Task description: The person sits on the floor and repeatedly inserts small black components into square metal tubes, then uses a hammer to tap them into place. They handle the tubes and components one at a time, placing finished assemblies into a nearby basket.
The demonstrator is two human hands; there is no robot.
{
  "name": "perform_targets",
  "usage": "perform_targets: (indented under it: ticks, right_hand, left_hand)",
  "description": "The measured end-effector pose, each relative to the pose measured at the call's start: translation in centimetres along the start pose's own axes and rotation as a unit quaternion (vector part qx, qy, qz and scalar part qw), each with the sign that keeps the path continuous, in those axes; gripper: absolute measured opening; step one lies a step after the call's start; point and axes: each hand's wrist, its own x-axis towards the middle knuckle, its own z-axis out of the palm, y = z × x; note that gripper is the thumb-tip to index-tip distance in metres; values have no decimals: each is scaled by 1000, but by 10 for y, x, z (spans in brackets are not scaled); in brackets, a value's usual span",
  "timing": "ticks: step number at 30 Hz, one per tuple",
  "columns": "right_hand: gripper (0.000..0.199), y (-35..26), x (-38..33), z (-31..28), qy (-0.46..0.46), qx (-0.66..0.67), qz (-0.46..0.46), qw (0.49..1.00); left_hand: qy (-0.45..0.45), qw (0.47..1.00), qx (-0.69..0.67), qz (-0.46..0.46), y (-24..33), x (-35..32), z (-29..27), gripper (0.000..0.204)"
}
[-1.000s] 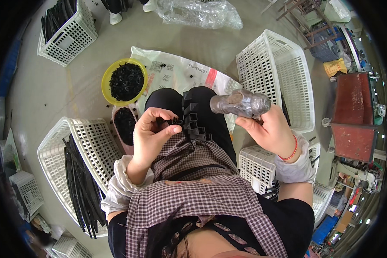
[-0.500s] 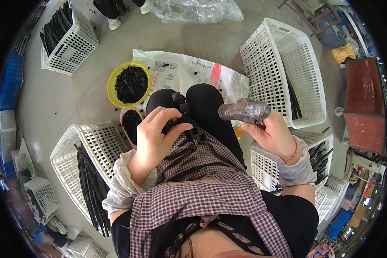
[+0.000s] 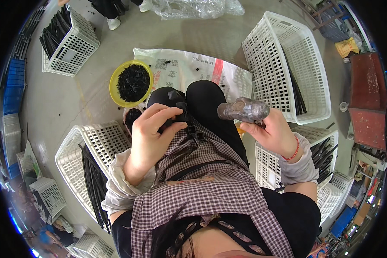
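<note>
My left hand [image 3: 148,135] is closed over my lap, thumb and fingers pinching a small black plastic piece [image 3: 182,112]. Just below the fingertips are square black hollow ends [image 3: 196,133]; whether they belong to the same piece I cannot tell. A black pointed part [image 3: 173,95] shows above the fingers, near my knee. In my right hand [image 3: 276,134] is a hammer [image 3: 244,110], gripped with its worn metal head raised beside my right thigh. Most of its handle is hidden by the hand and the head.
A yellow basin [image 3: 113,92] of small black parts stands beyond my left knee, beside a white printed sack [image 3: 193,64]. White baskets with black strips flank me: left [image 3: 69,148], right [image 3: 318,86], far left [image 3: 75,53]. Another person's shoe [image 3: 113,23] is at the top.
The view has shifted slightly, so the baskets sit a little differently. Around the black piece my left fingers have moved slightly. The hammer stays raised in almost the same place.
</note>
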Motion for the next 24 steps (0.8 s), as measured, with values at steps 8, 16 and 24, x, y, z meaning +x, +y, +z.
perform_targets:
  ticks: [8, 16, 24]
  right_hand:
    - [33, -2, 1, 2, 2, 5, -6, 1000]
    - [30, -18, 9, 2, 4, -1, -36, 999]
    - [36, -70, 33, -15, -51, -109, -96, 988]
  left_hand:
    - [-1, 999, -19, -38, -1, -2, 0, 37]
    - [22, 988, -108, -106, -14, -15, -7, 31]
    - [4, 905, -332, -266, -60, -45, 4, 23]
